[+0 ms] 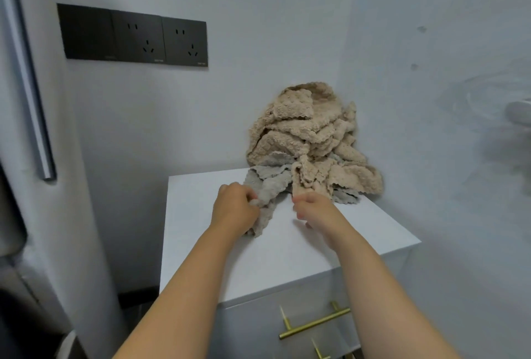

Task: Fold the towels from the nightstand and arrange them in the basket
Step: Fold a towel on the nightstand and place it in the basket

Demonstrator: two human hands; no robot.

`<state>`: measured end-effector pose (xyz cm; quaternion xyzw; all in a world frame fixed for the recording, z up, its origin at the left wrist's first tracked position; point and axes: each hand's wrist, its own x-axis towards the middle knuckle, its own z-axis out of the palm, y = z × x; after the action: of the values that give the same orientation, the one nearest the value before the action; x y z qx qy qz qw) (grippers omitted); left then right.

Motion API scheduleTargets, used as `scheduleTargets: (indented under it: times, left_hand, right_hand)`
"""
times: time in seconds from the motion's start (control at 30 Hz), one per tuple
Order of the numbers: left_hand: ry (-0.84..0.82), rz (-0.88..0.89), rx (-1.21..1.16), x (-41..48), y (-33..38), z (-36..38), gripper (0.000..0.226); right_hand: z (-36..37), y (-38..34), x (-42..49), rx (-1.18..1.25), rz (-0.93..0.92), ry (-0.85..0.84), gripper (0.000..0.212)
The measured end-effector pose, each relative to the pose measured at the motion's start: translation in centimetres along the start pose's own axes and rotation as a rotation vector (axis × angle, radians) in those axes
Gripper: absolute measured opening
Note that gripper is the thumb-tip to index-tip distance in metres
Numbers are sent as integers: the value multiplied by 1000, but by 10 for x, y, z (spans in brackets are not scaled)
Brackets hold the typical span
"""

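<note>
A heap of crumpled beige towels [307, 131] leans against the wall at the back of the white nightstand [287, 255]. A grey towel [268, 186] pokes out from under the heap toward me. My left hand [234, 209] grips the near end of the grey towel, fingers curled round the cloth. My right hand [311, 209] pinches a hanging corner of a beige towel at the front of the heap. No basket is in view.
Black wall sockets [132, 35] are mounted on the wall to the upper left. A brass drawer handle [314, 322] sticks out of the nightstand front below. A tall grey panel with a metal bar [31, 94] stands at the left.
</note>
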<state>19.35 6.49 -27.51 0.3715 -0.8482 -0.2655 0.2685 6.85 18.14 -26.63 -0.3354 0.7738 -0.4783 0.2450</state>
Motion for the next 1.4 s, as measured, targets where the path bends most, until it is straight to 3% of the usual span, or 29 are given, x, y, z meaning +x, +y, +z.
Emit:
scheduleTargets:
  times: [0.1, 0.17, 0.23, 0.3, 0.37, 0.43, 0.5, 0.6, 0.7, 0.77, 0.87, 0.97, 1.03, 1.13, 1.17, 1.3, 1.4]
  left_hand:
    - [-383, 139, -170, -19, 20, -23, 10]
    - [-570, 100, -404, -28, 27, -36, 17]
    - [-417, 39, -468, -26, 21, -34, 20]
    - [-259, -2, -75, -19, 9, -27, 27]
    - [-268, -36, 338, -20, 0, -17, 36]
    - [-211, -77, 412, -21, -7, -11, 25]
    - [-133, -112, 368, -24, -7, -13, 2]
    - [-99, -108, 266, -23, -1, -20, 12]
    - [-59, -43, -74, -25, 25, -42, 23]
    - [22, -27, -349, -28, 44, -58, 19]
    - [77, -46, -653, -30, 64, -72, 17]
    - [55, -96, -895, -32, 76, -75, 18]
    - [30, -107, -1002, -32, 80, -76, 13]
    - [-34, -88, -1149, -31, 77, -79, 9]
    - [-62, -71, -1203, -30, 75, -80, 11]
    - [-188, 43, -1205, -26, 69, -77, 36]
    - [-99, 114, -996, -26, 72, -68, 39]
  right_hand:
    - [-16, 1, -15, 2, 13, 34, 22]
    - [-26, 3, -27, 25, 26, 83, 25]
    - [-32, 8, -38, -12, 3, 120, 27]
    - [-30, 12, -48, -88, -62, 118, 29]
    - [-26, 14, -57, -155, -123, 112, 29]
    - [-20, 15, -61, -204, -174, 101, 28]
    - [-15, 13, -64, -239, -224, 80, 27]
    - [-14, 8, -69, -266, -305, 90, 22]
    - [-23, -7, -71, -203, -383, 149, 14]
    - [-32, -22, -74, -130, -419, 138, 12]
    - [-41, -44, -83, -129, -396, -18, 40]
    - [-38, -56, -82, -217, -391, -58, 69]
    - [-33, -57, -75, -253, -400, -25, 57]
    - [-32, -58, -67, -237, -436, 86, 5]
    - [-33, -59, -65, -229, -446, 101, 7]
    - [-33, -57, -63, -150, -386, -50, 29]
    - [-29, -51, -63, -226, -318, -104, 38]
